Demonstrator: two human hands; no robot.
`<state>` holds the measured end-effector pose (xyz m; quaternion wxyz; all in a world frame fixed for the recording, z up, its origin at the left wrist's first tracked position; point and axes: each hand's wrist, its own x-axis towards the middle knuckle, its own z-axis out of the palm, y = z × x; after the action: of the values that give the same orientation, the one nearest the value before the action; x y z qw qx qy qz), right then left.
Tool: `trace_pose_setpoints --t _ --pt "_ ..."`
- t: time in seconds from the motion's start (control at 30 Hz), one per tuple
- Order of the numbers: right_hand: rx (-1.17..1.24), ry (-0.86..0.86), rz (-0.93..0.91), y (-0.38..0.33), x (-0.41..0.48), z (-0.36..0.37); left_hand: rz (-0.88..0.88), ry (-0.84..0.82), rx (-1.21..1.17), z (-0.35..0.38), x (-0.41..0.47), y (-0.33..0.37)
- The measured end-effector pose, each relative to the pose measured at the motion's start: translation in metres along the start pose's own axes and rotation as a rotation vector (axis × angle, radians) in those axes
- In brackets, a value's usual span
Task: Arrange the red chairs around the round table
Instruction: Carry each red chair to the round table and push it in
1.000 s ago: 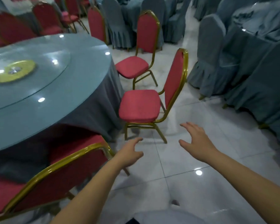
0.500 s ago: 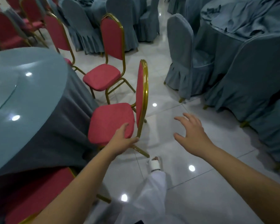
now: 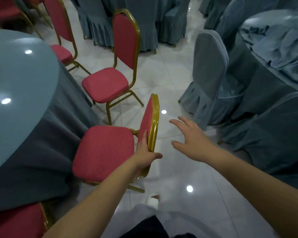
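Observation:
A red chair with a gold frame (image 3: pixel 103 152) stands at the edge of the round table (image 3: pixel 15 86), its seat facing the grey-blue cloth. My left hand (image 3: pixel 144 153) grips the lower side of its backrest, thumb behind the gold rail and fingers on the red padding. My right hand (image 3: pixel 191 140) hovers to the right of the backrest with fingers spread, touching nothing. A second red chair (image 3: pixel 107 85) stands just beyond it by the table, and a third red chair (image 3: pixel 62 52) farther back. Another red seat (image 3: pixel 15 222) shows at the bottom left.
Grey-covered chairs (image 3: pixel 210 69) and a draped table (image 3: pixel 273 40) crowd the right side, leaving a narrow aisle of glossy white tile (image 3: pixel 170 79). More covered chairs (image 3: pixel 127 19) stand at the back. My slippered foot (image 3: pixel 152 200) is just behind the held chair.
I stepped closer to the chair. My left hand went from reaching, to the seat's corner, to gripping the backrest. My right hand stayed raised beside it.

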<state>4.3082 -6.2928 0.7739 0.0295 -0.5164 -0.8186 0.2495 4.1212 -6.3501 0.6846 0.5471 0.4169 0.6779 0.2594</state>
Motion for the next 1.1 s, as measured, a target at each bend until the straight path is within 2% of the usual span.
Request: trace_pose_setpoints --t 0.1,0.23,0.33,0.43,0.57,0.67,0.87,1.1 --pt "-0.107 -0.097 -0.109 0.002 0.055 -0.002 -0.020 0.015 -0.029 0.002 0.000 -0.010" --pt "-0.305 -0.222 -0.356 -0.001 0.145 -0.004 -0.101 -0.021 0.045 -0.004 0.001 -0.012" --pt "-0.485 -0.389 -0.464 -0.008 0.205 -0.005 -0.154 -0.011 0.013 -0.004 -0.002 -0.009" --pt "-0.562 -0.502 -0.579 -0.006 0.241 -0.002 -0.190 0.166 -0.066 0.014 -0.013 -0.001" --pt "-0.448 -0.479 -0.799 0.001 0.255 0.005 -0.206 0.484 -0.121 0.047 -0.025 -0.005" --pt "-0.386 -0.439 -0.806 0.006 0.250 0.011 -0.288 0.685 -0.207 0.073 -0.029 -0.006" --pt "-0.327 -0.442 -0.771 0.006 0.247 0.017 -0.445 1.120 -0.162 0.089 0.000 0.004" --pt "-0.338 -0.468 -0.735 -0.036 0.251 0.041 -0.378 1.062 -0.158 0.044 -0.015 -0.024"
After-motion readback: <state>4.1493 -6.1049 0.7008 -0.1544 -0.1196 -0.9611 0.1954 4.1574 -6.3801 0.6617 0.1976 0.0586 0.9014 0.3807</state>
